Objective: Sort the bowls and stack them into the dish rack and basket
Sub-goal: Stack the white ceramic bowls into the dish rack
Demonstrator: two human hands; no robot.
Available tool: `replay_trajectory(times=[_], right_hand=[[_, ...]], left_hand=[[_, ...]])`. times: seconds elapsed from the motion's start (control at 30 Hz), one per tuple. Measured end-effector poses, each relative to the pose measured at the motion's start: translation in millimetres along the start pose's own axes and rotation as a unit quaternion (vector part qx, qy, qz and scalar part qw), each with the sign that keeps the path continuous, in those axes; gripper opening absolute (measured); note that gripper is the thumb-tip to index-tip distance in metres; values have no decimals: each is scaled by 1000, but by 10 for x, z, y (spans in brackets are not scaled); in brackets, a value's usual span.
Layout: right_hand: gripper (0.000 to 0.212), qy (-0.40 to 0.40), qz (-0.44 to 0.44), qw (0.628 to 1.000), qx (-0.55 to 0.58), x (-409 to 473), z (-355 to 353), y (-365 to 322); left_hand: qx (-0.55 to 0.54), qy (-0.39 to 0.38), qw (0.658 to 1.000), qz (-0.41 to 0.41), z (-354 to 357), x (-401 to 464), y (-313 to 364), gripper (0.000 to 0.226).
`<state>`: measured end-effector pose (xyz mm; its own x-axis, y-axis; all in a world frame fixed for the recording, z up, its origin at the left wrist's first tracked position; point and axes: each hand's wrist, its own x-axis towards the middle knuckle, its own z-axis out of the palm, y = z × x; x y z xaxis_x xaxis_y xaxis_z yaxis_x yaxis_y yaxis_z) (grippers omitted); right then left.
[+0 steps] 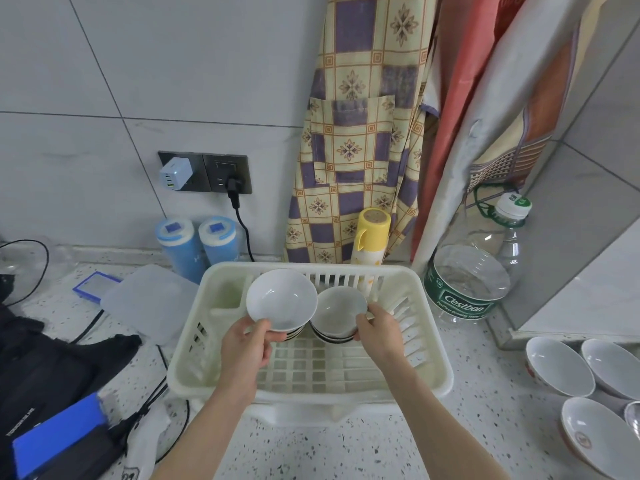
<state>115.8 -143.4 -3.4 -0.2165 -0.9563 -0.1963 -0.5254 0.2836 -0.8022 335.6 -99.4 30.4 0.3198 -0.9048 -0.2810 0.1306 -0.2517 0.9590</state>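
Now, step in hand: the person is stacking white bowls inside the cream dish rack [429,372], which is sitting on the speckled table [346,452].
Dish rack: it is lying under and around both hands, its slatted floor showing bare just below the fingers.
Waiting bowls: three more bowls [557,365] are resting on the table well to the right of the right hand, outside the rack.
Left bowl: the left hand [247,348] is pinching the near rim of a tilted white bowl [281,297], thumb over the lip, and is holding it just above a dark-striped stack [294,332] beneath.
Right bowl: the right hand [379,332] is curling its fingers round the right rim of a second bowl [341,308], which seems to be sitting on its own striped stack; whether it is fully seated I cannot tell.
Next move: probably levelling the left bowl and lowering it squarely onto the stack, then letting go and reaching right for the waiting bowls.
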Motion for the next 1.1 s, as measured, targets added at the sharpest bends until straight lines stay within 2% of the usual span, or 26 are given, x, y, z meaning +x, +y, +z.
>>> replay_trajectory(times=[0.2,0.7,0.83,0.93,1.1], right_hand=[[49,-8,28,998,48,29,-4,19],[51,-16,37,998,56,42,-6,51],[48,26,33,998,48,-1,-31,6],[42,73,8,991,112,-25,-61,-13],[22,44,-65,980,184,-61,-69,-75]], left_hand=[[9,-11,1000,-8,12,12,-5,21],[20,-38,999,-21,4,58,-49,21],[26,-54,998,-27,27,84,-56,19],[32,-64,997,-35,101,115,-63,18],[32,-107,992,-52,353,138,-109,19]])
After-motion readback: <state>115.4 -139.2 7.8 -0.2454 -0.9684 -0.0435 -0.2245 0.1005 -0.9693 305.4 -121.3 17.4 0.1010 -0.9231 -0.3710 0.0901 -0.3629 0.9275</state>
